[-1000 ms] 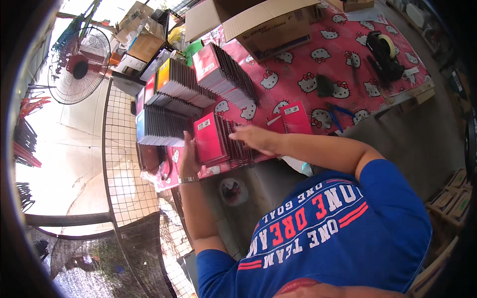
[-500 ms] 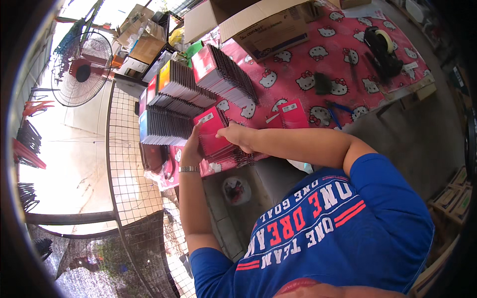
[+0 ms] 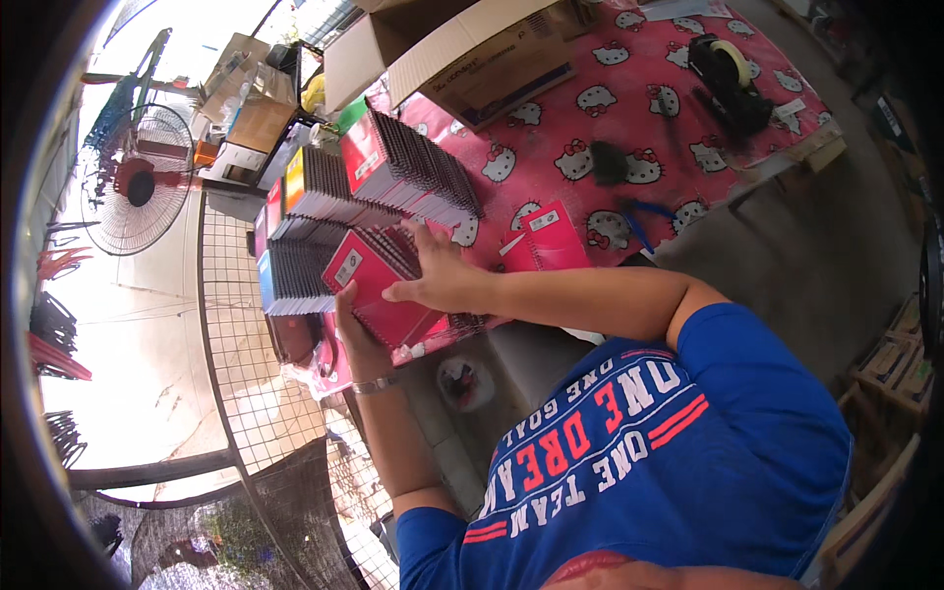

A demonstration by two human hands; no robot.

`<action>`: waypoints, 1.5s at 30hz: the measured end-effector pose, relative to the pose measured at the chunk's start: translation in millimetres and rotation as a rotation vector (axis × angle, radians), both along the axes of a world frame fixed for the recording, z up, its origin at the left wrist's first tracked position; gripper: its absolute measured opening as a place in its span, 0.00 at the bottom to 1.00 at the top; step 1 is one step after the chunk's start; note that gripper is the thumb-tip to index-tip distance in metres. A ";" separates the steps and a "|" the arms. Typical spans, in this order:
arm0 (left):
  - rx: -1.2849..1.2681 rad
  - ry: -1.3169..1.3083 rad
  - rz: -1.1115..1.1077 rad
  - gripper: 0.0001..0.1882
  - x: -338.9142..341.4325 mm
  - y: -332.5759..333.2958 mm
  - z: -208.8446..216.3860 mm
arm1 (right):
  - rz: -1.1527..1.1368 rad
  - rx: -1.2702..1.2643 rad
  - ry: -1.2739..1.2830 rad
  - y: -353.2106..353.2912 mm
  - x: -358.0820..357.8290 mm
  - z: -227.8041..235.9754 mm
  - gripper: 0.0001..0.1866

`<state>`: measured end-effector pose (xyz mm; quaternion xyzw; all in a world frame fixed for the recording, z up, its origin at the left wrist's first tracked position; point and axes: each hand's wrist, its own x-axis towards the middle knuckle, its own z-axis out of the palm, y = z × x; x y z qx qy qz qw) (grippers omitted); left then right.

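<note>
Several red spiral notebooks (image 3: 376,301) are held together in a slanted bundle above the near left edge of the table. My left hand (image 3: 356,332) grips the bundle's left side, its thumb at the top cover and its other fingers mostly hidden. From the right, my right hand (image 3: 441,277) clasps the spiral-bound side, thumb on the cover and fingers over the wire bindings. Just behind are a tall stack of notebooks with a red cover (image 3: 362,159), one topped in yellow (image 3: 294,181) and one topped in blue (image 3: 265,279).
A single red notebook (image 3: 556,239) lies right of my hands, near blue-handled pliers (image 3: 641,231). An open cardboard box (image 3: 497,79) stands at the back, a black tape dispenser (image 3: 730,88) at the far right. A fan (image 3: 138,182) stands left, beside a wire grid (image 3: 236,324).
The held notebooks have turned and tipped with their top cover further left. My right hand has shifted from the near corner onto the bindings, fingers more spread. The whole view has swung slightly.
</note>
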<state>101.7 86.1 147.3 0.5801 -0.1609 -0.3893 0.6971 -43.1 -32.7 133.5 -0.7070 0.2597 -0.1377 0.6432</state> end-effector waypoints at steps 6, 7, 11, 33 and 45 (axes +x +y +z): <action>-0.181 0.173 -0.115 0.25 -91.5 -66.4 -52.0 | 0.171 0.031 -0.199 -90.6 -91.6 -34.4 0.65; -0.226 0.151 -0.143 0.25 -93.3 -75.9 -74.3 | 0.209 0.039 -0.225 -101.5 -104.4 -41.4 0.65; -0.321 -0.017 -0.289 0.38 -133.6 -110.7 -82.6 | 0.133 -0.063 -0.441 -115.8 -143.2 -66.2 0.65; -0.112 -0.192 -0.435 0.33 -123.2 -103.2 -192.4 | 0.077 -0.170 -0.399 -116.4 -147.4 -143.4 0.67; -0.120 -0.172 -0.378 0.40 -91.2 -78.7 -52.3 | 0.129 -0.573 -0.163 -112.6 -100.7 -14.1 0.58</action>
